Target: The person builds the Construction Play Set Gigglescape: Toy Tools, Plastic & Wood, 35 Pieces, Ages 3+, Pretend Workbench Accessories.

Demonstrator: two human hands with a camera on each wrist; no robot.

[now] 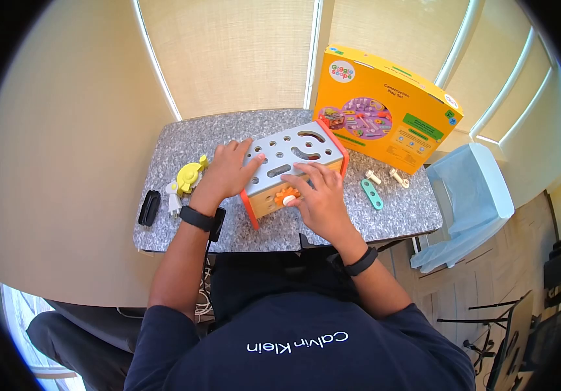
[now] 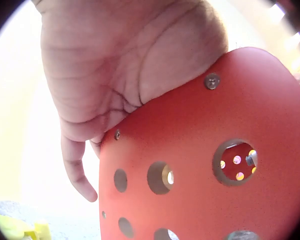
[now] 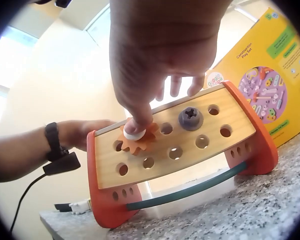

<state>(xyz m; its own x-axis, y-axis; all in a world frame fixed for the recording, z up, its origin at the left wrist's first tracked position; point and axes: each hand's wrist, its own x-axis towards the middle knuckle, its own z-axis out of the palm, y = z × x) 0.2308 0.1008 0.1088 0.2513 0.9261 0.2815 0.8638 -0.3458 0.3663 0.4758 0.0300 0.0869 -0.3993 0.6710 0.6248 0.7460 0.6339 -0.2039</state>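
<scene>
A toy workbench (image 1: 274, 169) with a grey holed top, wooden front and red end panels stands on the table. My left hand (image 1: 228, 171) holds its left end, palm along the edge of the red panel (image 2: 185, 130), thumb on the grey top. An orange gear (image 3: 145, 142) sits against the wooden front panel (image 3: 185, 155). In its middle is a white round bolt head (image 3: 134, 134), pressed by the thumb of my right hand (image 1: 323, 199). The other right fingers reach over the top edge. Right of the gear, a dark grey cross-slotted bolt (image 3: 191, 118) sits in the front.
A yellow Construction Play Set box (image 1: 385, 107) stands behind on the right. Two cream bolts (image 1: 373, 176) and a green holed strip (image 1: 372, 194) lie right of the bench. Yellow toy pieces (image 1: 189, 176) and a black case (image 1: 149, 208) lie left. A blue-covered bin (image 1: 466, 195) stands beside the table.
</scene>
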